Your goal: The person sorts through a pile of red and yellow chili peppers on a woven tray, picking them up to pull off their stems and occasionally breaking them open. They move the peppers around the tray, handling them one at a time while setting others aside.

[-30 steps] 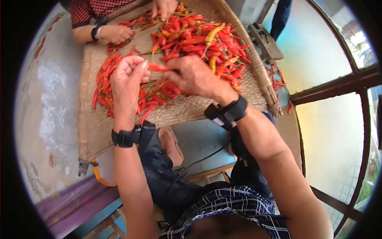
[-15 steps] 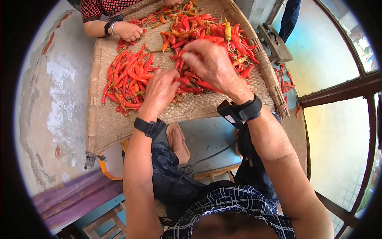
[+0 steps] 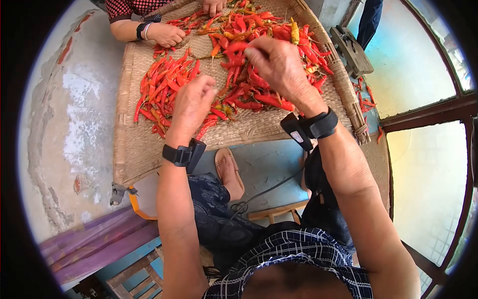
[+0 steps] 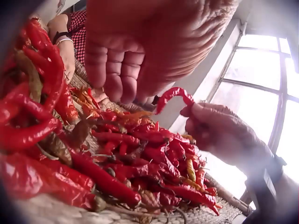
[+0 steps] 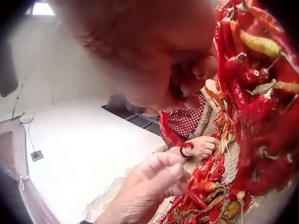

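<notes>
My right hand (image 3: 281, 65) pinches a curved red chili pepper (image 4: 175, 95) between thumb and fingers, above the large heap of chilies (image 3: 249, 82). In the right wrist view this chili (image 5: 168, 130) sticks out below the fingers. My left hand (image 3: 191, 102) hovers at the near side of a smaller pile of red chilies (image 3: 164, 89). Its fingers are loosely bent, with nothing seen between them in the left wrist view. All the chilies lie on a woven tray (image 3: 134, 157); a few in the large heap are yellow or orange.
Another person's hand (image 3: 167, 35) rests by chilies at the tray's far left, and their other hand (image 3: 214, 6) is at the far edge. A wooden stool (image 3: 351, 52) and fallen chilies (image 3: 366, 97) are right of the tray. A wall (image 3: 59, 109) stands left.
A second ago both hands held one red chili between them. The left hand then dipped to the chilies and has risen empty; the right hand has lifted a chili from the large heap.
</notes>
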{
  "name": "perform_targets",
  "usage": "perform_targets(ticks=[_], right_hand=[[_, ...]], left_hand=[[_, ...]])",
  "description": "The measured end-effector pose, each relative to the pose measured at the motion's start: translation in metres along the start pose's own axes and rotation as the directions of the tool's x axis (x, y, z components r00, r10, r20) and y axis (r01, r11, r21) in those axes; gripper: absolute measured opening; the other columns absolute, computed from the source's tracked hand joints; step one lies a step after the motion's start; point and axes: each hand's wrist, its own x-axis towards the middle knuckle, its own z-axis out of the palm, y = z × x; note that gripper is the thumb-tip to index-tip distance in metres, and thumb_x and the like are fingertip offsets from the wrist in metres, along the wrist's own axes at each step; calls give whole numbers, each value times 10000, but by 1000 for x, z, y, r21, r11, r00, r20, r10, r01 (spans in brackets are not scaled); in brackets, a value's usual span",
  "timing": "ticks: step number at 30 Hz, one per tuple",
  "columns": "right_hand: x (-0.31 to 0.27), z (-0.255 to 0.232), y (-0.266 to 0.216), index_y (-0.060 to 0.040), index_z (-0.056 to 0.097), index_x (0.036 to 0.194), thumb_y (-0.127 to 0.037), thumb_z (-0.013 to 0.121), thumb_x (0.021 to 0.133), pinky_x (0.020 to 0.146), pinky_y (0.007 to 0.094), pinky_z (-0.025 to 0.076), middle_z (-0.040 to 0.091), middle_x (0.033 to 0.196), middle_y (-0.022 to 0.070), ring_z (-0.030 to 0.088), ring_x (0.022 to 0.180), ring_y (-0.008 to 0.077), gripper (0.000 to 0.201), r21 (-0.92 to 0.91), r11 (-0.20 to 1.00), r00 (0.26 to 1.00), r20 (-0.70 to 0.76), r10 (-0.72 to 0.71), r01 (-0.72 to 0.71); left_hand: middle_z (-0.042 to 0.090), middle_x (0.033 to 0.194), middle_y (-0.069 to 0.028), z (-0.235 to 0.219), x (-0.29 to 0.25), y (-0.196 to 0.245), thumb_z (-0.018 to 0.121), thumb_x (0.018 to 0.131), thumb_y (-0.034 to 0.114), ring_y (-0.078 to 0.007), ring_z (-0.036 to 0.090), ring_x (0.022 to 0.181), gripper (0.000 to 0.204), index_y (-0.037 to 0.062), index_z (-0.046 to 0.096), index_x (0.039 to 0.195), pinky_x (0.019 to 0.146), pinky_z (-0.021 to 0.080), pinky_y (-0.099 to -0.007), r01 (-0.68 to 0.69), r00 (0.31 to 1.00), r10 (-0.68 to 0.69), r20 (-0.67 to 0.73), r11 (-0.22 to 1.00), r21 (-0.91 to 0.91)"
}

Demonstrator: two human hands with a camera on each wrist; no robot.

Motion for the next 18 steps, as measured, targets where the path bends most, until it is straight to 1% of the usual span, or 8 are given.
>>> perform_targets(ticks=[1, 2, 4, 6, 8, 10, 15, 18], right_hand=[[3, -3, -3, -7, 674, 910, -164, 680, 831, 672, 451, 527, 650, 764, 227, 653, 742, 388, 176, 20, 996, 993, -73, 94, -93], [4, 2, 15, -14, 648, 1093, -203, 674, 875, 635, 352, 531, 681, 787, 165, 654, 649, 240, 290, -95, 995, 978, -209, -27, 7], [7, -2, 18, -24, 625, 1156, -174, 696, 852, 643, 350, 535, 685, 842, 158, 654, 666, 235, 347, -244, 968, 916, -374, -146, 54], [5, -6, 12, -33, 627, 1148, -149, 699, 844, 646, 350, 534, 679, 866, 154, 655, 682, 230, 333, -265, 964, 920, -370, -128, 28], [3, -8, 7, -42, 628, 1139, -124, 701, 836, 649, 350, 532, 673, 890, 150, 656, 699, 224, 322, -288, 958, 924, -367, -107, -3], [1, -5, 7, -64, 636, 1030, -109, 661, 824, 673, 418, 535, 638, 863, 147, 645, 792, 339, 212, -164, 971, 967, -152, -202, 177], [-18, 17, 2, -51, 609, 991, -122, 655, 797, 625, 421, 544, 600, 977, 161, 654, 806, 328, 212, -161, 937, 925, 276, -260, 311], [-20, 24, 0, -49, 617, 935, -133, 646, 800, 609, 414, 548, 628, 913, 155, 667, 780, 324, 162, -173, 929, 913, 311, -264, 328]], left_hand=[[652, 816, -100, 6, -1, 1, 648, 866, 100, -178, 639, 754, 167, 4, 609, 998, 696, 503, -299, -75, 995, 71, 64, 996, 52], [652, 830, -127, 12, -3, 1, 655, 855, 107, -219, 653, 762, 186, -3, 609, 998, 705, 509, -315, -151, 982, 137, 132, 984, 98], [643, 858, -165, 26, -3, -1, 660, 838, 118, -315, 645, 826, 207, -6, 611, 997, 736, 508, -381, -255, 963, 231, 141, 949, 183], [630, 860, -176, 33, -4, 1, 651, 835, 126, -360, 612, 881, 204, -10, 612, 982, 767, 486, -434, -264, 960, 193, 201, 861, 435], [620, 841, -179, 32, 0, 0, 632, 843, 124, -365, 588, 908, 181, -6, 610, 966, 769, 464, -464, -238, 962, 167, 214, 899, 369], [629, 837, -186, 26, 6, 0, 615, 849, 118, -378, 594, 856, 161, -1, 605, 956, 730, 461, -459, -275, 959, 239, 151, 911, 308], [548, 693, -81, 3, 3, 26, 592, 909, 145, -146, 532, 658, 160, -10, 597, 949, 628, 437, -316, -80, 995, 79, 59, 997, 9], [594, 731, -73, 2, 0, 27, 590, 909, 137, -144, 560, 679, 163, -7, 609, 983, 647, 453, -305, -108, 991, 107, 83, 994, 5]])
